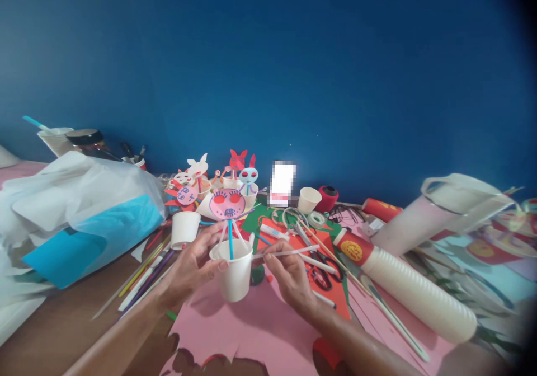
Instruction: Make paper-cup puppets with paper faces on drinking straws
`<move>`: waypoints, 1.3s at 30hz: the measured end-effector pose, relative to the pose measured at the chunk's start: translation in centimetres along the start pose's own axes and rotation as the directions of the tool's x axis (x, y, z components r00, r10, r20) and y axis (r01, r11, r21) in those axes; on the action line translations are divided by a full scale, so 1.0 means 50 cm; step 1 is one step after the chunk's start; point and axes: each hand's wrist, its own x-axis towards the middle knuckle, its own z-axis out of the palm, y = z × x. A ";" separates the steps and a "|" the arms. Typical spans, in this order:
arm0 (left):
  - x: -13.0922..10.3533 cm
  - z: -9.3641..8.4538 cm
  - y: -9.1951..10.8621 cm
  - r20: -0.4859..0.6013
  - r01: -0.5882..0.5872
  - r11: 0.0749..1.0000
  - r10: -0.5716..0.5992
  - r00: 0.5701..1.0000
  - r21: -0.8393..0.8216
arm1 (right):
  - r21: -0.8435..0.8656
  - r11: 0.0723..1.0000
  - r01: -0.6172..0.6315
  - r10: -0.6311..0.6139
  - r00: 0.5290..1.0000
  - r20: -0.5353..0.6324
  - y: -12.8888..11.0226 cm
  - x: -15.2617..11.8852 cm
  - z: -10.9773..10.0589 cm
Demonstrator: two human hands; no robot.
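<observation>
Scissors [322,265] and stacked cups [419,289] lie beside the right hand [287,269], which pinches a pale stick [308,249]. The left hand [198,258] curls round a paper cup [235,280], some fingertips hidden.

Single head-worn view, set behind and above the bare left hand [200,259] and bare right hand [285,267], facing forward and down over them. Close, wide-angle: both hands sit below centre, the flat, deep-blue wall [268,74] beyond them fills the upper half, flat brown tabletop [75,320] shows left of them; corners darken far right.
</observation>
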 end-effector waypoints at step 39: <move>0.000 0.009 -0.009 0.112 -0.058 0.996 0.066 0.992 -0.074 | -0.056 0.997 -0.048 0.058 0.977 0.206 -0.011 0.003 0.008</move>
